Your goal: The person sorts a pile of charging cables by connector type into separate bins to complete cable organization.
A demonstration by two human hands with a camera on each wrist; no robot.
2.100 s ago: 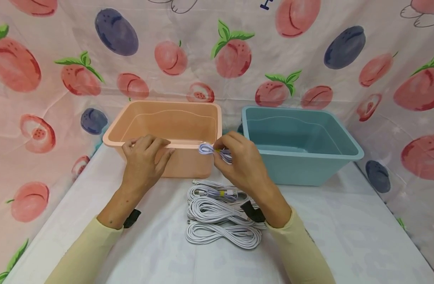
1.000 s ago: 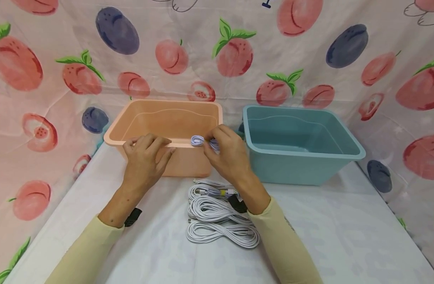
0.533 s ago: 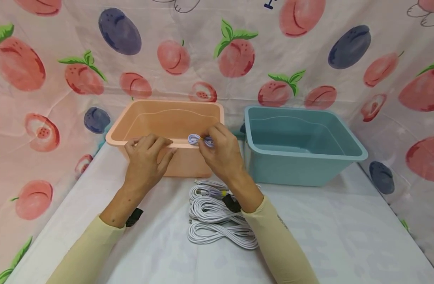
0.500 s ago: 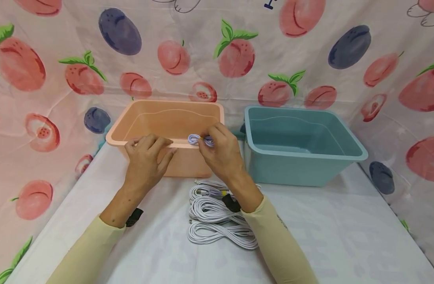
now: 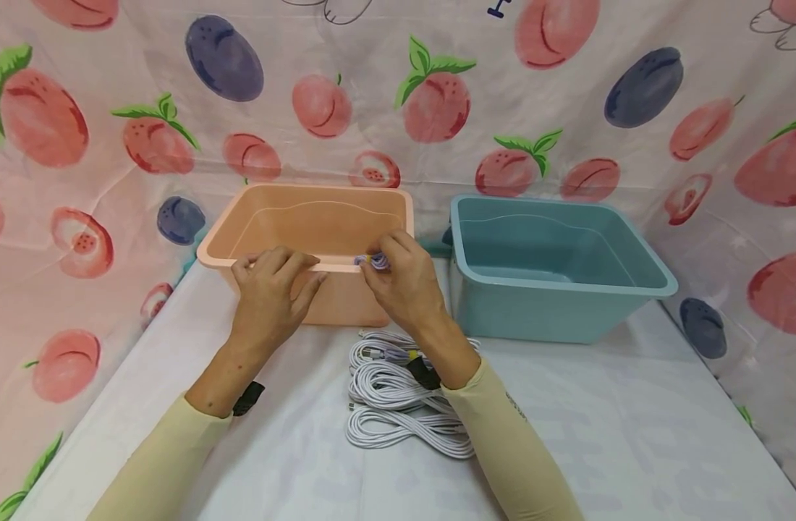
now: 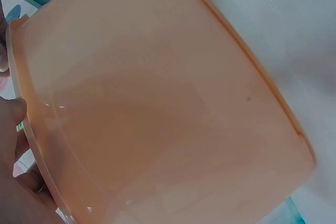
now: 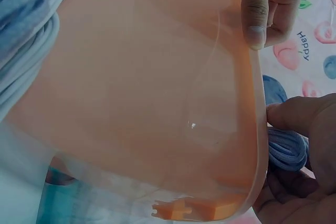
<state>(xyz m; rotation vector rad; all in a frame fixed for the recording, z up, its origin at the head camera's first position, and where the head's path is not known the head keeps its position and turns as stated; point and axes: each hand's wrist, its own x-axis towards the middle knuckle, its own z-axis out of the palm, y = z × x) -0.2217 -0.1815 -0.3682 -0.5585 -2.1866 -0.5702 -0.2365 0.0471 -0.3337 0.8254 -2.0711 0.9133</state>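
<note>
In the head view, my left hand [image 5: 268,300] grips the front rim of the orange bin [image 5: 352,297], thumb on the outer wall and fingers over the edge. My right hand [image 5: 407,286] pinches a small lavender coiled cable [image 5: 379,261], bound with a yellow tie, at the same rim near the bin's right corner. In the right wrist view, the bundled loops of the coiled cable [image 7: 287,149] show between thumb and fingers, just past the rim. The front wall hides most of the bin's floor.
Several white coiled cables [image 5: 398,430] lie stacked on the white tabletop [image 5: 294,449], partly under the right wrist; one lavender bundle with a yellow tie lies among them. A teal bin [image 5: 528,311] stands to the right of the orange one. Fruit-print cloth [image 5: 352,43] hangs behind.
My right hand has carried the lavender cable leftward from the gap between the bins to the orange bin's front rim, where the coil now sits partly behind the fingers. The left hand keeps its grip.
</note>
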